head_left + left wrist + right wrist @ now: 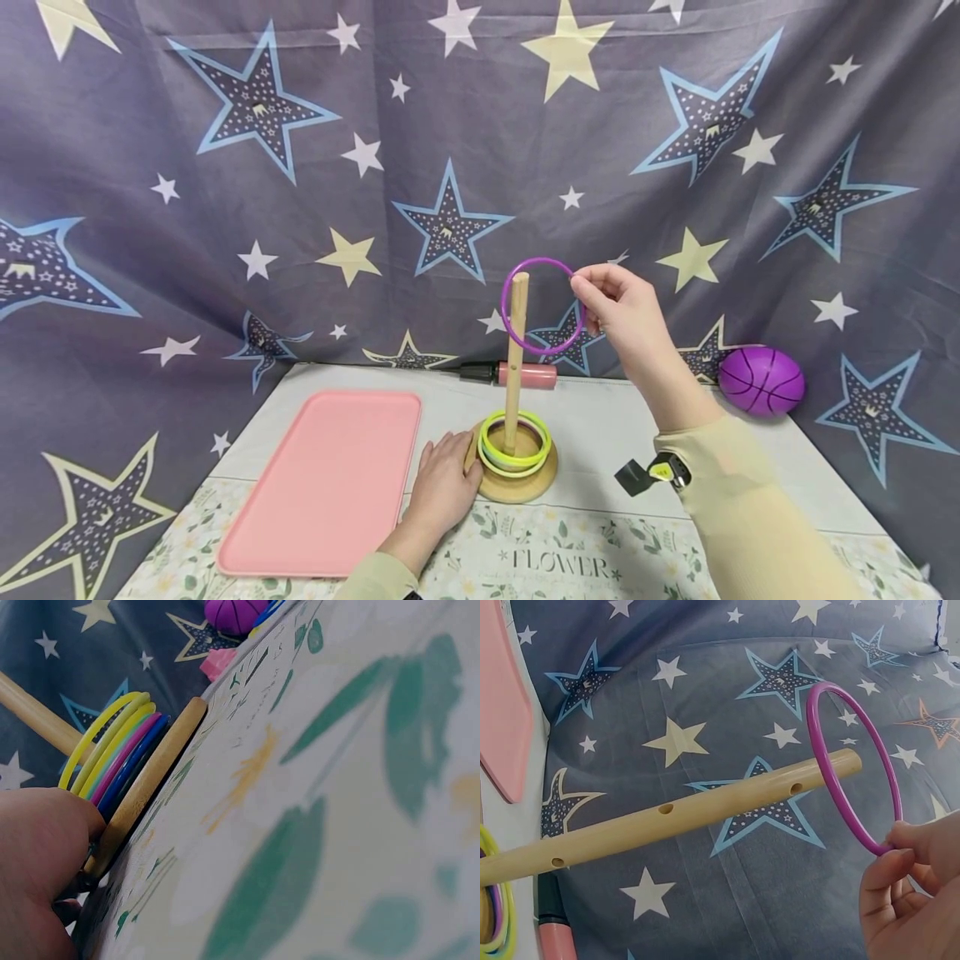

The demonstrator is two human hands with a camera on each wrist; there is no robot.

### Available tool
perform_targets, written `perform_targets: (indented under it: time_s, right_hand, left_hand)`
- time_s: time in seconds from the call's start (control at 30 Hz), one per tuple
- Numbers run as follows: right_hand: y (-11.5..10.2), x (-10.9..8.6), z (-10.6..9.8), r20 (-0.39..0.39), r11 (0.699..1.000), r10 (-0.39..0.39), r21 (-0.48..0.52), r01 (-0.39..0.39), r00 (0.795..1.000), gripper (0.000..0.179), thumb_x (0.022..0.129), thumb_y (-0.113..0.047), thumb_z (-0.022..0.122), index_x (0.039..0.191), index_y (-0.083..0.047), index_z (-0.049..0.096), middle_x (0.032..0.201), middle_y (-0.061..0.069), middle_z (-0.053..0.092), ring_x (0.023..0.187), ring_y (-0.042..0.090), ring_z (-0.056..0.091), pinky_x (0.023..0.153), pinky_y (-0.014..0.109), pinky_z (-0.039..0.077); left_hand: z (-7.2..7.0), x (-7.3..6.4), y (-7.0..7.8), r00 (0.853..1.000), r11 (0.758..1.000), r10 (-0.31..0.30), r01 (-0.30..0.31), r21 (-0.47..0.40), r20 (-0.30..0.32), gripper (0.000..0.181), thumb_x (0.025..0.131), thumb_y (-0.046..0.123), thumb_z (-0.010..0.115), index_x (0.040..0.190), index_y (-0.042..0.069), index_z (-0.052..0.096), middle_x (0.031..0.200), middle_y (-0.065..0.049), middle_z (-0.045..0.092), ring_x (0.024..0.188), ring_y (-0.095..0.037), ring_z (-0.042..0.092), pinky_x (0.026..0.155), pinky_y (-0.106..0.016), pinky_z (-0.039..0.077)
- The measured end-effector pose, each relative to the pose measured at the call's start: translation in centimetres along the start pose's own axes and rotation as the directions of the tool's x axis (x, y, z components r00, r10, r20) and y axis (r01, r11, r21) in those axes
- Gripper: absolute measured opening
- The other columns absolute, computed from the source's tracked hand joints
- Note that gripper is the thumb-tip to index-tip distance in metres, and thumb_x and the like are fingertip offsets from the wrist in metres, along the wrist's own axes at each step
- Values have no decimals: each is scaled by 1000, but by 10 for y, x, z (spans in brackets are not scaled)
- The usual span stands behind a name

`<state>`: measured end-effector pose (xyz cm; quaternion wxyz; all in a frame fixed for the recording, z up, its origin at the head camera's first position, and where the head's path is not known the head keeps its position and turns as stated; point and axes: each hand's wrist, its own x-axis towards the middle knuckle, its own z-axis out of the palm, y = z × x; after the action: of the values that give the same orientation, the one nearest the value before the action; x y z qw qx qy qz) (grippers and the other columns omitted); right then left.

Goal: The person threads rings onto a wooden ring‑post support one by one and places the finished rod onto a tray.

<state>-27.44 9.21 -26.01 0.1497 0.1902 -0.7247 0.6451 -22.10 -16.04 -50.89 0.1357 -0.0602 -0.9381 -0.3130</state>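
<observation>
My right hand point(618, 312) pinches a thin purple ring point(543, 353) between thumb and fingertips, holding it nearly upright beside the top of a wooden post point(513, 375). In the right wrist view, the post's tip shows through the ring's opening. The post stands upright on a round wooden base point(512, 492). Around its foot lie stacked rings point(547, 442); yellow, teal, magenta and blue ones show in the left wrist view. At the base's left edge, my left hand point(442, 483) grips it, with the thumb point(75, 817) close to the stacked rings.
A pink tray point(330, 483) lies left of the stand. Behind the post lies a pink and black pump point(525, 375). A purple ball point(761, 381) sits at the back right. A starry curtain point(450, 108) hangs behind the table with its floral cover point(555, 542).
</observation>
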Motion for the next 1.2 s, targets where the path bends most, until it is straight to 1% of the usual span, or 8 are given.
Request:
perform_targets:
  time_s: [0.23, 0.47, 0.7, 0.9, 1.03, 1.2]
  right_hand:
    - [3, 5, 9, -7, 999, 15, 29, -14, 1000, 28, 109, -19, 73, 119, 7, 69, 76, 0, 57, 61, 11, 52, 56, 21, 49]
    - [10, 8, 16, -17, 997, 23, 68, -22, 1000, 23, 109, -17, 73, 115, 5, 70, 75, -2, 57, 60, 10, 51, 55, 21, 48]
    - [19, 8, 21, -30, 994, 73, 89, -71, 997, 18, 109, -15, 73, 111, 2, 70, 75, -1, 57, 60, 10, 52, 55, 21, 50]
    - [25, 7, 25, -33, 991, 90, 103, -86, 995, 18, 108, -14, 74, 110, 3, 69, 75, 0, 57, 60, 10, 52, 56, 21, 51]
    - [29, 6, 25, -37, 991, 96, 96, -93, 995, 18, 108, -14, 74, 110, 4, 69, 74, 0, 57, 59, 10, 53, 56, 21, 51]
    - [34, 4, 25, -38, 990, 125, 75, -121, 991, 20, 108, -17, 74, 112, 3, 69, 76, 0, 57, 60, 10, 53, 57, 22, 52]
  left_hand:
    - [-1, 0, 0, 1000, 1000, 0, 0, -10, -3, 54, 107, 19, 67, 154, -6, 58, 157, -23, 60, 154, -46, 45, 132, -68, 18]
    - [-1, 0, 2, 1000, 1000, 3, -3, -7, -10, 53, 106, 17, 68, 153, -6, 59, 155, -23, 61, 153, -47, 46, 132, -69, 19]
    - [-2, -1, 3, 1000, 1000, 4, -5, -9, -13, 53, 105, 16, 68, 152, -7, 60, 154, -24, 61, 153, -47, 47, 132, -68, 20]
    - [-1, 0, 3, 1000, 1000, 0, 0, 1, -17, 52, 105, 16, 68, 152, -5, 60, 154, -23, 62, 153, -46, 47, 132, -68, 20]
    - [0, 0, 2, 1000, 1000, -4, 4, 5, -15, 53, 105, 16, 67, 152, -5, 60, 155, -23, 62, 153, -46, 47, 132, -68, 20]
    - [0, 0, 2, 1000, 1000, -2, 2, 6, -12, 52, 105, 16, 67, 152, -6, 60, 155, -24, 61, 153, -46, 47, 132, -68, 20]
